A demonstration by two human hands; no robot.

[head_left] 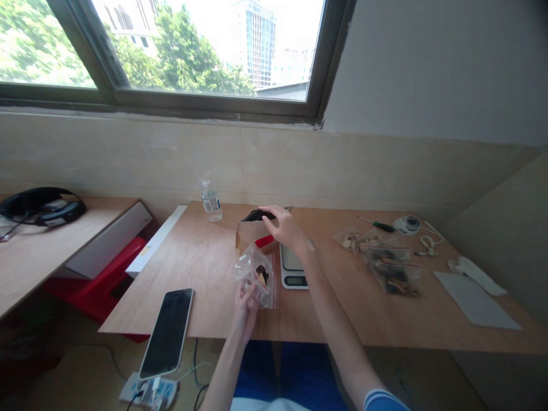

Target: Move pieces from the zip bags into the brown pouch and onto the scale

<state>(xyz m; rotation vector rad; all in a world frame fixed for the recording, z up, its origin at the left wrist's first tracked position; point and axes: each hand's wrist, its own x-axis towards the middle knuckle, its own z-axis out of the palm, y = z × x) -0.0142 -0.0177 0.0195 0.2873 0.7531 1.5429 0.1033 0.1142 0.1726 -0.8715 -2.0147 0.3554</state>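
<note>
My left hand (246,305) is closed on the lower part of a clear zip bag (266,295), which holds a few dark and pale dried pieces. The bag is tilted up in front of a small cardboard box (248,233) with a red patch (264,241). Dark lining or a black bag (253,215) shows at the box's top. Over that opening, my right hand (285,225) has its fingers curved, with thumb and fingers apart; the fingertips are close to the dark material, and contact is unclear. Under my right forearm sits a kitchen scale (293,281), partly covered.
Several zip bags of dried food (394,274) lie on the right, near a screwdriver (381,226), a white camera (407,225) and a grey sheet (475,299). A water bottle (212,202) stands at the back left. A tablet (166,331) overhangs the front edge.
</note>
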